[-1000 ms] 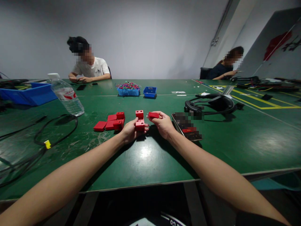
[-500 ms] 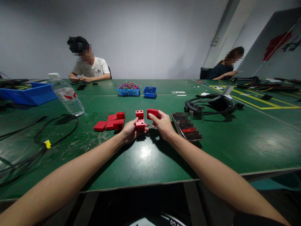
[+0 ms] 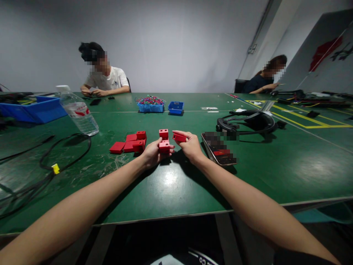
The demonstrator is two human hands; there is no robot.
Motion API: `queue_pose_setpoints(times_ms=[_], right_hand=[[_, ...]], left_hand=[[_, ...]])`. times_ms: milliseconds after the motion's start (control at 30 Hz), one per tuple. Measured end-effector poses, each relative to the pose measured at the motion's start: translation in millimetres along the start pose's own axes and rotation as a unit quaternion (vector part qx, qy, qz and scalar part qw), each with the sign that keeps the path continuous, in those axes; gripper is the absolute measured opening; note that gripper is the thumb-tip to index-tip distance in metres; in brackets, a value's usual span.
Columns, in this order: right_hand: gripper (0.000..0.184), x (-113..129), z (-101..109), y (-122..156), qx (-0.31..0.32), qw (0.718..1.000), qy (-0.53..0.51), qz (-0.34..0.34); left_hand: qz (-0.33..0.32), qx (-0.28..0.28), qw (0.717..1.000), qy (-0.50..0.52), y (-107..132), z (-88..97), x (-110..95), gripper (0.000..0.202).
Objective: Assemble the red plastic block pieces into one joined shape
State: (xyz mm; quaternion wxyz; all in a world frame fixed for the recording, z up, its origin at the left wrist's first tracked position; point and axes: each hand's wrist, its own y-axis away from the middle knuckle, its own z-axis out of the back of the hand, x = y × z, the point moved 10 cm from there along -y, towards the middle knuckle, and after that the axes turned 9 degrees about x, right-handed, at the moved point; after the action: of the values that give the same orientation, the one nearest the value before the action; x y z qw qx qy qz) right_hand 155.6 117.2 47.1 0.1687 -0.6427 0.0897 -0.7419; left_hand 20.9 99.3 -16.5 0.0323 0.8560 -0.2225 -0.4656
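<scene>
My left hand (image 3: pixel 152 152): pinching red holed block (image 3: pixel 164 148).
My right hand (image 3: pixel 191 146): pinching flat red piece (image 3: pixel 179 138).
Phone (image 3: pixel 215 149): right hand's three o'clock.

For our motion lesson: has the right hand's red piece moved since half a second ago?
Yes: the red piece has turned and dropped slightly in view, farther below the small blue tray.
</scene>
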Motion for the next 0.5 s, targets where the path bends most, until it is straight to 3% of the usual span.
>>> queue_pose_setpoints(times_ms=[267,500], right_hand=[[0.03,-4.8,0.8,2.5,-0.025,0.994,-0.089,-0.054],[0.05,5.9,-2.8,7.7,-0.019,0.989,-0.129,-0.063]], left_hand=[[-0.004,-0.005,0.999,-0.032,2.3,-3.5,-2.2,0.031],[-0.045,0.065,0.993,-0.083,3.8,-17.7,-7.5,0.02]])
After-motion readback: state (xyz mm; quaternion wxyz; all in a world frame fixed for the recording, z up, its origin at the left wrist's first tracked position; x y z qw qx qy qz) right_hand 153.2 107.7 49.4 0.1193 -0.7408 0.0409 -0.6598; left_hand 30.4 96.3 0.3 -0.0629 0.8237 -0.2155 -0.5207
